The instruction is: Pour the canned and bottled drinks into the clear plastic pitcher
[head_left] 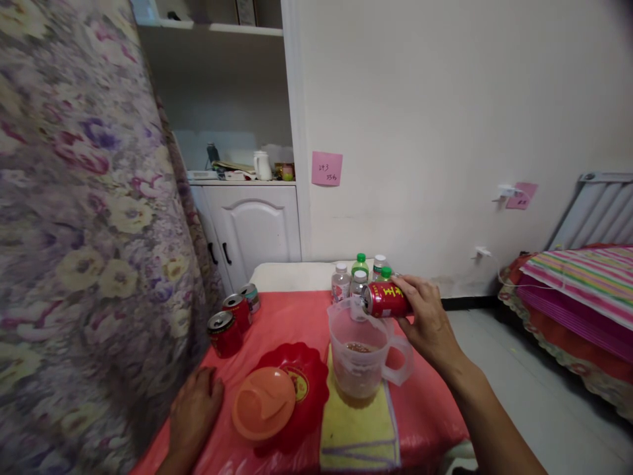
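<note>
My right hand (425, 316) grips a red drink can (388, 299) with yellow lettering. The can lies tilted on its side, its top end over the rim of a translucent plastic measuring jug (359, 369). Some brownish liquid with bubbles shows inside the jug, whose handle points right. Under the jug is a yellow cloth (359, 439). Flat on the table's left edge rests my left hand (195, 409), holding nothing. Near it an orange lid (264, 404) lies partly over a red scalloped plate (311, 412).
Two red cans (225, 333) and a teal can (251, 297) stand at the table's left. Several small bottles (341, 280) with white or green caps are behind the jug. A floral curtain (99, 231) hangs close on the left; a bed (583, 290) is at right.
</note>
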{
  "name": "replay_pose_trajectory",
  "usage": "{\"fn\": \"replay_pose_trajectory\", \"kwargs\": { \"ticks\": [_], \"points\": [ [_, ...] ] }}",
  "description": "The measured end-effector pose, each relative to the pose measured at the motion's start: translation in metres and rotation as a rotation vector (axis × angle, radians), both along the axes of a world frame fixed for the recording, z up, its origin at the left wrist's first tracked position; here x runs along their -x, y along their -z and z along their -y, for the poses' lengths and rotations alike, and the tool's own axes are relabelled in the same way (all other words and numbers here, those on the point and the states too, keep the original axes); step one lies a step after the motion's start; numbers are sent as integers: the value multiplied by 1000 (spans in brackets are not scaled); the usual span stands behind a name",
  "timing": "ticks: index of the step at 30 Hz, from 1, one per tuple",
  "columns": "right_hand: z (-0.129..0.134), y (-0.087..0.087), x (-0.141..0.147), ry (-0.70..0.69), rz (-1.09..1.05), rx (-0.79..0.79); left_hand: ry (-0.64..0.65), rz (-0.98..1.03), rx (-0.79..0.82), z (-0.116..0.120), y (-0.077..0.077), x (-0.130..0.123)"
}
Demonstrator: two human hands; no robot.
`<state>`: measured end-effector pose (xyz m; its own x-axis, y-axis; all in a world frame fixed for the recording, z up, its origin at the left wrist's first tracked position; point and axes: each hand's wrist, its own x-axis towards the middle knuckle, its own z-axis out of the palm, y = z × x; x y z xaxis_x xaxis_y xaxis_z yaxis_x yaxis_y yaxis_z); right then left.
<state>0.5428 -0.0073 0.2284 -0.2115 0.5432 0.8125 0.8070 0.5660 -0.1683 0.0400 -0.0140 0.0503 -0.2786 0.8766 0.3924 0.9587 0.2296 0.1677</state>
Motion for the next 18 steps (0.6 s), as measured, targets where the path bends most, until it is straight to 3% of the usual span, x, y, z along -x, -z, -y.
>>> {"fn": "replay_pose_trajectory", "kwargs": {
  "ticks": [18],
  "points": [
    [0,-1,0,8,21,8,-8,1,7,0,2,0]
  ]
}}
